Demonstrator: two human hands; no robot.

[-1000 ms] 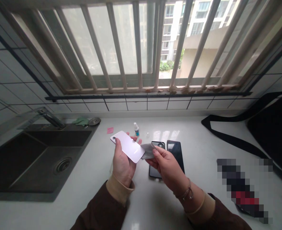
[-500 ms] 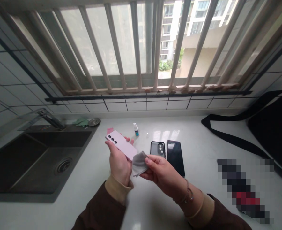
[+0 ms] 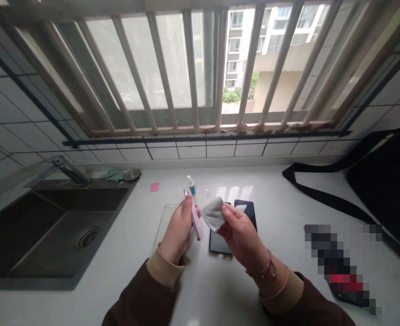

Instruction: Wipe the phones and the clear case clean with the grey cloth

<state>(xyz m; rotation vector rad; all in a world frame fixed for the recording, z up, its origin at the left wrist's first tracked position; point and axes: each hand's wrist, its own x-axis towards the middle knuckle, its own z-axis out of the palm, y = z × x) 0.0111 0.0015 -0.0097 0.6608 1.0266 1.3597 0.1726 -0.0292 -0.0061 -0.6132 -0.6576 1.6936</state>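
My left hand (image 3: 178, 225) is closed around a pink smartphone (image 3: 195, 220), which is turned on edge so that only a narrow strip shows. Pinched between the thumb and fingers of my right hand (image 3: 240, 228) is a grey cleaning cloth (image 3: 214, 214), just right of the phone and apart from it. A clear phone case (image 3: 162, 218) lies on the counter, partly behind my left hand. Beneath the cloth and my right hand is a dark phone case (image 3: 218, 244), largely covered. A black phone (image 3: 250, 212) rests beyond that hand, partly hidden.
A small white-capped bottle (image 3: 191, 185) stands behind the phone, with a pink paper note (image 3: 154, 187) to its left. At left is a sink (image 3: 60, 280) with a faucet (image 3: 71, 172). A black bag strap (image 3: 325, 201) and a pixelated dark item (image 3: 339, 271) occupy the right side.
My left hand has tilted the pink phone from showing its back to standing on edge. The cloth has moved up and right, away from the phone. The clear case and pink note are now uncovered.
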